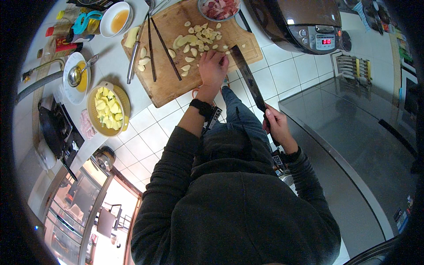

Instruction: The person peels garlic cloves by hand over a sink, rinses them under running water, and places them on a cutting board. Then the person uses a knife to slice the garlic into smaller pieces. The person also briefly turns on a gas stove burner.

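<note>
My right hand (277, 127) grips the dark handle of a kitchen knife (246, 74). Its blade slants up and left, with the tip by the right part of a wooden cutting board (172, 87). Over the board's near edge, my left hand (213, 68) has its fingers curled down beside sliced garlic (205, 34); whether anything is pinched under them is hidden. Whole peeled garlic cloves (189, 59) lie left of that hand, and pale flat slices (185, 40) rest among the garlic. Two dark chopsticks (165, 49) spread across the board's left side.
A bowl of raw meat (220, 9) sits at the board's far edge, beside a rice cooker (311, 26). Leftward are a metal-handled tool (133, 63), a bowl of brownish liquid (116, 20), a plate with a ladle (76, 78), a yellow basket of cut potatoes (108, 109) and a wok (51, 129).
</note>
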The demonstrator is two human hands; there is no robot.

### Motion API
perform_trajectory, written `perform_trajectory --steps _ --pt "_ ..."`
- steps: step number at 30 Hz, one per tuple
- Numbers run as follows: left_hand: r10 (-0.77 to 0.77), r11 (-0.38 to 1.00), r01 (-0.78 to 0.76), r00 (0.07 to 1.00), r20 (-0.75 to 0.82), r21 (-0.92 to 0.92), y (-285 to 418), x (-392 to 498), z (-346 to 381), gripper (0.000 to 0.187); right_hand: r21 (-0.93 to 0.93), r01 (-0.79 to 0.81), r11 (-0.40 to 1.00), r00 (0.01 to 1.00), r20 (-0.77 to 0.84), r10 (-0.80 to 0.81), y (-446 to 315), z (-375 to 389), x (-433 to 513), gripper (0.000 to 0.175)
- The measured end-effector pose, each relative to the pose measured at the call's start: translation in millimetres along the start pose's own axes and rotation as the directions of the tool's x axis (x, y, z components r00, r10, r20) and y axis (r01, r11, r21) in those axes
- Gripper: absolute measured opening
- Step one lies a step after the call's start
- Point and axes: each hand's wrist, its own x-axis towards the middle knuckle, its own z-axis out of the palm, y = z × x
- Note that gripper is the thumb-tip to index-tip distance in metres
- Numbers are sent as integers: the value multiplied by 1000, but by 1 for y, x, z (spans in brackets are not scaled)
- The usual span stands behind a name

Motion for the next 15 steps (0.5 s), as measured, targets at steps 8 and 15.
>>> perform_trajectory --steps 8,15 --pt "35 999 -35 999 6 8 -2 1 2 8 -68 6 998 1000 3 -6 -6 0 1 35" --pt "84 992 -84 996 1 92 -8 7 -30 16 -25 24 999 999 -40 -25 -1 6 6 34"
